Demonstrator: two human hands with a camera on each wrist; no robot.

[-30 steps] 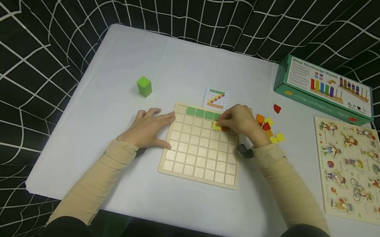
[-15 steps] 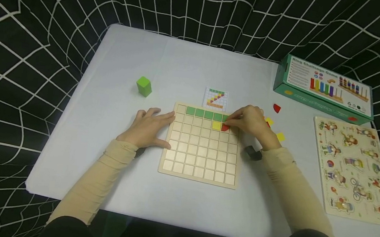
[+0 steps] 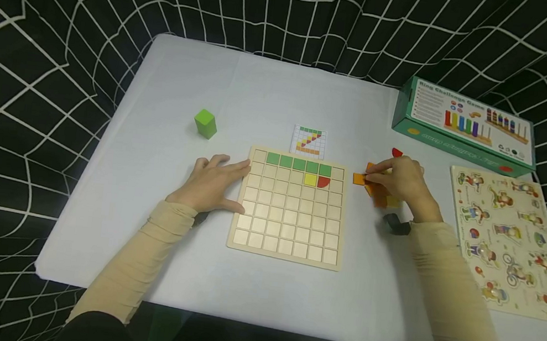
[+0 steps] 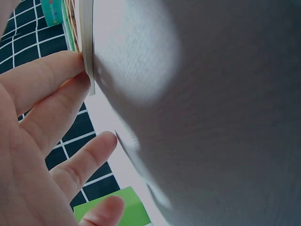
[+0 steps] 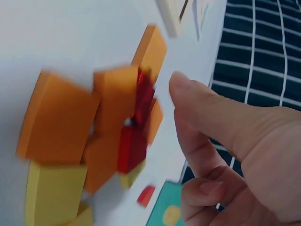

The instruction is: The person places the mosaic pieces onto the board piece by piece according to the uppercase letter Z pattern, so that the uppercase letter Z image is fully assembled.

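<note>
My left hand (image 3: 209,183) rests at the left edge of the pale wooden grid board (image 3: 285,252), its fingertips and thumb along the rim. In the left wrist view, the fingers (image 4: 51,75) touch the side of the board (image 4: 87,37). A row of green tiles (image 3: 299,164) sits in the board's top row. Under its right end lie a yellow tile (image 3: 310,180) and a red quarter-round tile (image 3: 323,182). My right hand (image 3: 403,178) hovers over a pile of orange tiles (image 5: 61,120), red pieces (image 5: 133,148) and yellow tiles (image 5: 55,190), with nothing visible between thumb and forefinger.
A printed pattern card (image 3: 309,142) lies behind the board. A green block (image 3: 205,124) stands at the back left. To the right are a green game box (image 3: 463,129) and a picture puzzle board (image 3: 511,245). Netted black cloth (image 3: 250,12) surrounds the table.
My right hand has left the board's upper right corner, where it was touching the tiles, and moved right to the loose pile. The left hand has stayed at the board's edge.
</note>
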